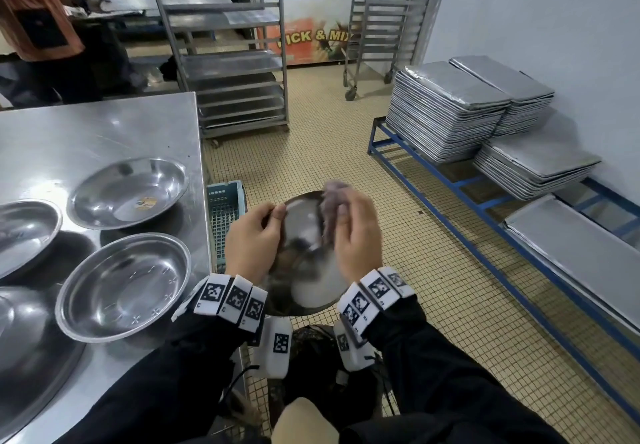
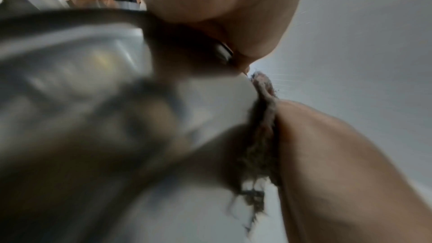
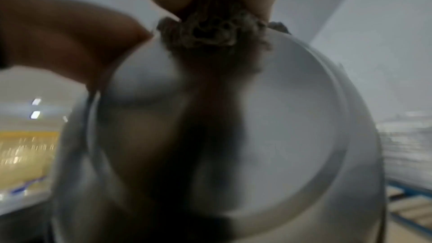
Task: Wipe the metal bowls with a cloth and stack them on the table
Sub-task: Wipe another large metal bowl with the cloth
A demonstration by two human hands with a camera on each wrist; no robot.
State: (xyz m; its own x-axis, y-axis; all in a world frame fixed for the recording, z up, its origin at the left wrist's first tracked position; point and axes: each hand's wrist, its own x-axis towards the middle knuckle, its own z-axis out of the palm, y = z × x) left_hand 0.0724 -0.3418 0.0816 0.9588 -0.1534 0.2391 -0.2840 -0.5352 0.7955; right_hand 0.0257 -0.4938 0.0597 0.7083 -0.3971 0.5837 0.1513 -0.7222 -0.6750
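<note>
1. While your right hand [image 1: 356,235] bunches the cloth [image 1: 330,208] in curled fingers, it presses that wad against the inside of the held bowl [image 1: 304,260], near the rim farthest from you.
2. Your left hand [image 1: 254,235] pinches the same bowl's rim on the side opposite, thumb over the edge; the bowl sits tilted between your two hands, off the table and over the floor.
3. Outward from your left hand lies the table [image 1: 104,125], so that hand is the nearer one for setting the bowl down.
4. Closest to it stands the near bowl [image 1: 124,287], open side up; the far bowl [image 1: 128,192] lies beyond, well apart from your hands.
5. I judge wiping is unfinished; stacking comes after, leftward.
</note>
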